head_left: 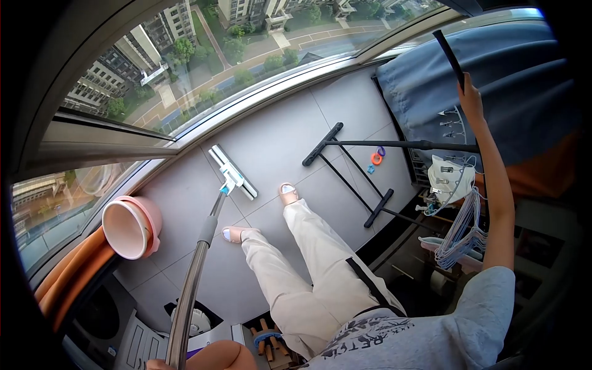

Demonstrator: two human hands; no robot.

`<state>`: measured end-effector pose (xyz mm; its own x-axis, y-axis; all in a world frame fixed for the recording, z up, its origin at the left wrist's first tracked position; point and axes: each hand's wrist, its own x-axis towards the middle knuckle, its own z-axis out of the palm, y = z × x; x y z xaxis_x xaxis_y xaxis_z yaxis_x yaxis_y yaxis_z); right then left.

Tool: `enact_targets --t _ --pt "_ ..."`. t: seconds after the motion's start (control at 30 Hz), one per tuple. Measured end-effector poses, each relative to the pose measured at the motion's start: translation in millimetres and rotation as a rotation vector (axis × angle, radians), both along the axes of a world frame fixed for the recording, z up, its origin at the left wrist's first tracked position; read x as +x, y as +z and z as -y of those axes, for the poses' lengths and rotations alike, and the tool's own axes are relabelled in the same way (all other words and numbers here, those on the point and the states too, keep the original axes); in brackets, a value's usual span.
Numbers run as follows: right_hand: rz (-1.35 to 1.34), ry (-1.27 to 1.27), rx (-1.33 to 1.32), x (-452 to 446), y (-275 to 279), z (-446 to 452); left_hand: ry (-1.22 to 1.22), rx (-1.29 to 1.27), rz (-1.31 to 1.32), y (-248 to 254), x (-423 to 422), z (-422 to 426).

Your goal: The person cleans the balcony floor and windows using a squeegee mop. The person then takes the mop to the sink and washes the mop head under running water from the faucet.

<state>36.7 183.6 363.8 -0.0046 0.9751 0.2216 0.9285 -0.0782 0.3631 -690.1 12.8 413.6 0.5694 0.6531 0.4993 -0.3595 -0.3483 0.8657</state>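
Note:
My left hand [159, 365], at the bottom edge and mostly cut off, is closed around the metal pole of a sponge mop [193, 274]. The mop's white and grey head [233, 172] lies on the tiled floor beyond my feet. At the upper right, my right hand [472, 102] grips an upright black bar of a black metal rack [394, 144]. The rack's two crosswise feet rest on the floor to the right of my legs. Small coloured rings and a blue star [370, 168] lie near the rack.
Pink buckets [127, 228], one inside another, stand by the window at left. Blue cloth [468, 61] drapes over something at right. Hangers [461, 240] and a clip hanger with a white cloth [449, 177] hang below my right arm. A window frame [271, 86] curves along the far side.

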Motion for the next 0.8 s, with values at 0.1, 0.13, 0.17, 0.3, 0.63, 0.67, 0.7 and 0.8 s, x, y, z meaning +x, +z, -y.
enact_targets --t 0.1,0.13,0.17,0.3,0.63,0.67,0.7,0.8 --pt "-0.038 -0.046 -0.014 6.6 5.9 21.2 -0.058 0.029 0.027 -6.8 -0.5 -4.6" --pt "-0.048 -0.052 -0.013 9.2 6.1 25.7 -0.069 0.041 0.032 -8.4 -1.6 -4.5" --pt "-0.048 -0.057 -0.010 17.0 5.8 31.5 -0.079 0.047 0.039 -10.1 -4.9 -4.7" --pt "0.017 -0.147 -0.029 51.8 6.5 64.9 -0.104 0.075 0.063 -16.8 -23.2 -0.7" --pt "-0.072 0.031 0.161 -109.1 -60.7 93.1 -0.093 -0.047 0.098 4.5 24.4 -18.6" --pt "-0.332 0.028 0.061 -147.7 -103.3 102.3 -0.213 -0.079 0.067 11.5 32.8 -24.8" --pt "-0.746 -0.109 -0.147 -179.6 -170.6 122.7 -0.094 -0.124 0.035 17.6 45.8 -21.3" --pt "-1.881 -0.876 -1.026 -352.9 -285.5 152.9 0.007 -0.097 0.059 19.3 86.3 -17.6"
